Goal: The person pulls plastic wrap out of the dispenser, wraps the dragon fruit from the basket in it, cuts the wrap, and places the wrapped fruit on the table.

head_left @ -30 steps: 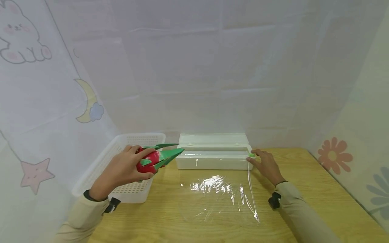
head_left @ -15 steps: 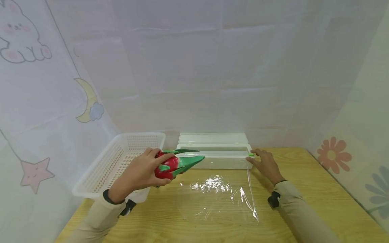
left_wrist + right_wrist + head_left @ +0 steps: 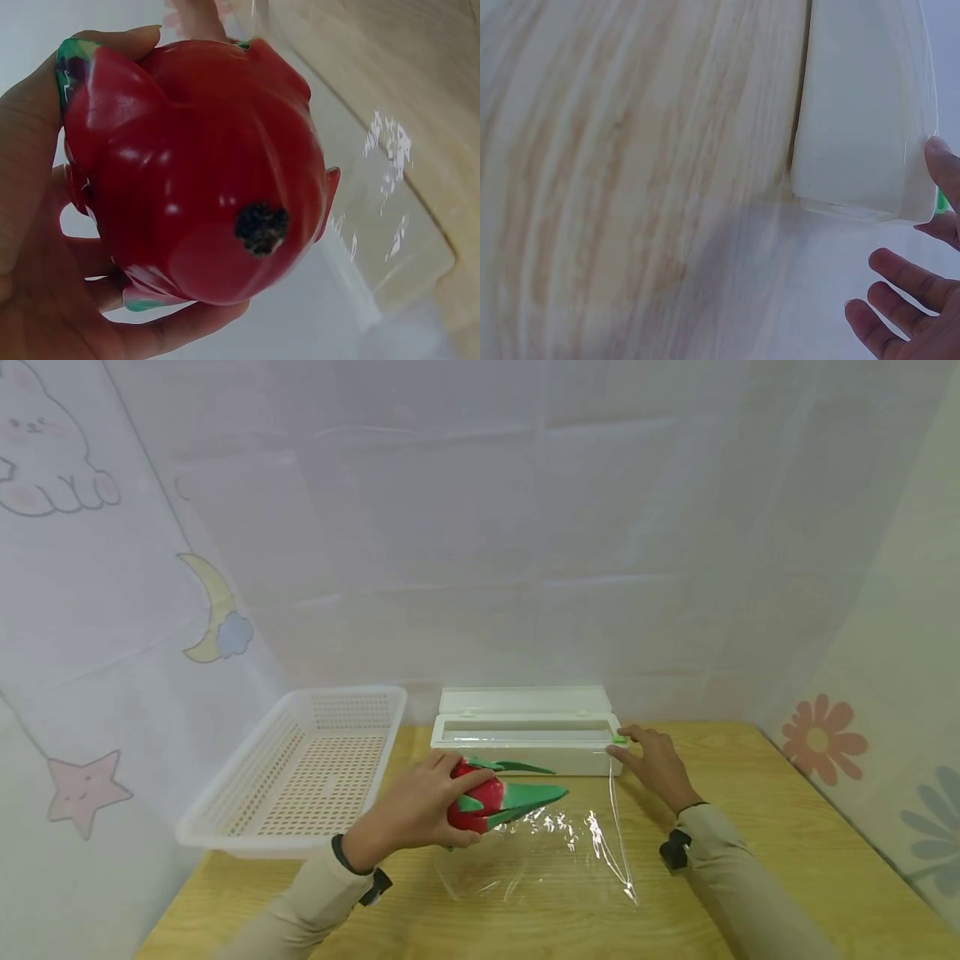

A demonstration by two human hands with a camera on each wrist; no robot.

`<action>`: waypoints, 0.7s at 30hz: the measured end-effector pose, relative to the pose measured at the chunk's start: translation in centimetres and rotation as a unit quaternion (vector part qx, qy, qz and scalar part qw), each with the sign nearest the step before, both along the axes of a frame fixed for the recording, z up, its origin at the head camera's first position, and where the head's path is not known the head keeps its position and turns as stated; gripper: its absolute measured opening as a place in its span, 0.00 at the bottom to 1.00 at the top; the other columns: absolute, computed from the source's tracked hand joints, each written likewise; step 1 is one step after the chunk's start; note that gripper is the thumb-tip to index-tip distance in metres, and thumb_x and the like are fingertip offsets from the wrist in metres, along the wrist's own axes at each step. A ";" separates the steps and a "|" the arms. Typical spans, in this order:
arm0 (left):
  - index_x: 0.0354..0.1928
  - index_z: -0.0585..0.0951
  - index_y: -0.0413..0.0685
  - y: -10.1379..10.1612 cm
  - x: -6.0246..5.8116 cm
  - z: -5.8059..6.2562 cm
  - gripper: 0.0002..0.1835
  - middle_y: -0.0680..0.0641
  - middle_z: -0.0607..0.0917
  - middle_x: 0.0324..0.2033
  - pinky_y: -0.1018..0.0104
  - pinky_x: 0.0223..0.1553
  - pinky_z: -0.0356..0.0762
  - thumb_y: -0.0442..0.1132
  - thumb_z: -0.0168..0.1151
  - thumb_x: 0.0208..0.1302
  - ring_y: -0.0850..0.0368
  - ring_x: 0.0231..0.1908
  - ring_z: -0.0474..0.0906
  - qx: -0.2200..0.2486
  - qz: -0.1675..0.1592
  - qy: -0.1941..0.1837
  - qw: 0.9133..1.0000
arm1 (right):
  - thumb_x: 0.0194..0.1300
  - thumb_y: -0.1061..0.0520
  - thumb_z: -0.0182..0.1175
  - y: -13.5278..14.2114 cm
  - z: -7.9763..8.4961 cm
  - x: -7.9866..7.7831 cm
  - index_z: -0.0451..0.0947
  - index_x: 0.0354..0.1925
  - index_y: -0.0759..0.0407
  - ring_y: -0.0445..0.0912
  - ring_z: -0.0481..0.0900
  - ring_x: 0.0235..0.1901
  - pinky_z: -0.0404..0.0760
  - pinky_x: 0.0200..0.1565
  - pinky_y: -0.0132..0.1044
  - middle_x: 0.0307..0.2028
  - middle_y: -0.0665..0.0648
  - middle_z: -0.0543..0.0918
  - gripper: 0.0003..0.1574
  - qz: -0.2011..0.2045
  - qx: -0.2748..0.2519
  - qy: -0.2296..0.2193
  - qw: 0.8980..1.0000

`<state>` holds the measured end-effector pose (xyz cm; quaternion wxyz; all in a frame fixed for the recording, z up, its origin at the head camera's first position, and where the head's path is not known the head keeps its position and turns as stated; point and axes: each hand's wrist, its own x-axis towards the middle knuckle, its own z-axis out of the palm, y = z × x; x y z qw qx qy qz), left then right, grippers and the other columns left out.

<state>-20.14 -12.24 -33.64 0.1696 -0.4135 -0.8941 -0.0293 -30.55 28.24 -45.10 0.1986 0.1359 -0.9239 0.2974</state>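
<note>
cupping the red fruit point(image 3: 489, 797), left grip point(image 3: 416, 806)

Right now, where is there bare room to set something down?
Bare table lies between the right sleeve and the flowered wall. The white basket looks bare inside. The middle is crowded: clear film spreads before the white box, the left hand holds a red fruit over the film, and the right hand touches the box's end.
</note>
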 end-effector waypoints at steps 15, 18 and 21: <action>0.65 0.76 0.66 4.1 0.1 -3.6 0.40 0.49 0.79 0.47 0.68 0.34 0.76 0.68 0.72 0.48 0.56 0.46 0.72 -0.033 -0.024 0.020 0.999 | 0.68 0.50 0.65 0.1 -0.3 -0.1 0.76 0.58 0.69 0.69 0.73 0.56 0.64 0.60 0.65 0.56 0.71 0.80 0.29 0.003 -0.002 0.019 1.000; 0.65 0.77 0.66 4.5 0.1 -4.2 0.39 0.49 0.79 0.47 0.69 0.34 0.75 0.68 0.70 0.49 0.56 0.45 0.73 -0.037 -0.027 0.021 0.999 | 0.69 0.49 0.65 0.1 -0.3 -0.1 0.76 0.58 0.69 0.69 0.74 0.55 0.65 0.59 0.66 0.55 0.72 0.80 0.29 0.002 0.000 0.016 1.000; 0.65 0.76 0.67 5.0 0.0 -4.8 0.38 0.50 0.79 0.46 0.68 0.34 0.75 0.69 0.69 0.51 0.55 0.46 0.74 -0.045 -0.022 0.022 0.999 | 0.69 0.49 0.64 0.1 -0.3 0.0 0.76 0.59 0.69 0.69 0.73 0.55 0.66 0.59 0.66 0.55 0.72 0.80 0.30 0.001 -0.004 0.013 1.000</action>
